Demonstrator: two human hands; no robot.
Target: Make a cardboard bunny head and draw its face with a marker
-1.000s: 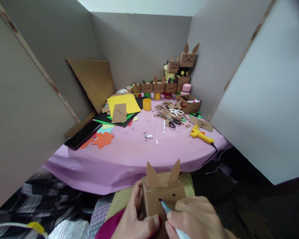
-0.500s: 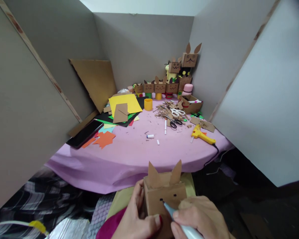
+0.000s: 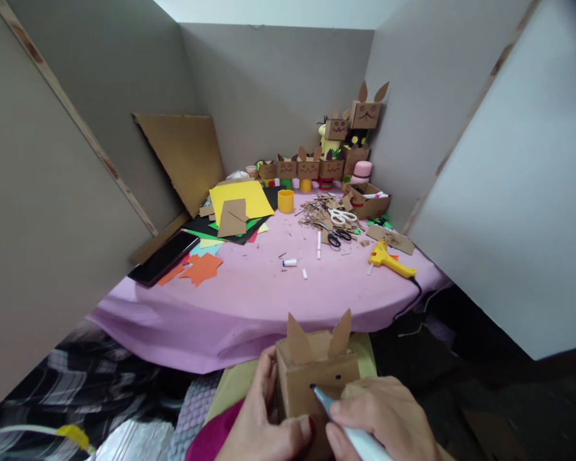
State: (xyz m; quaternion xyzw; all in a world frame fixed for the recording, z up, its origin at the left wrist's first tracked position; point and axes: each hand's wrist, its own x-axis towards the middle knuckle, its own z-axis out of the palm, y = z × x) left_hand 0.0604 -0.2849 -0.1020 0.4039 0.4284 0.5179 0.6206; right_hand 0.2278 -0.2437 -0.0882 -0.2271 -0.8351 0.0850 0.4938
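A small cardboard box [image 3: 295, 387] with two pointed ears stands at the lap, low in the head view. My left hand [image 3: 264, 410] wraps round its left side, thumb across the front. Two black dots mark the front face like eyes. Closed round a pale blue-white marker [image 3: 350, 432], my right hand [image 3: 388, 413] brings its dark tip to the left dot. That tip appears to touch the cardboard. The lower part of the box is hidden behind both hands.
On the pink-covered table [image 3: 249, 301] lie a marker cap [image 3: 289, 263], scissors [image 3: 340, 218], cardboard scraps, a yellow glue gun [image 3: 391, 261], a phone [image 3: 166, 259] and coloured paper [image 3: 244, 198]. Several cardboard animal figures [image 3: 308, 169] line the back. Grey panels enclose the table.
The marker tip has shifted slightly and now sits at the left dot, where it was just beside it. The box has tilted very slightly; my left hand keeps its hold.
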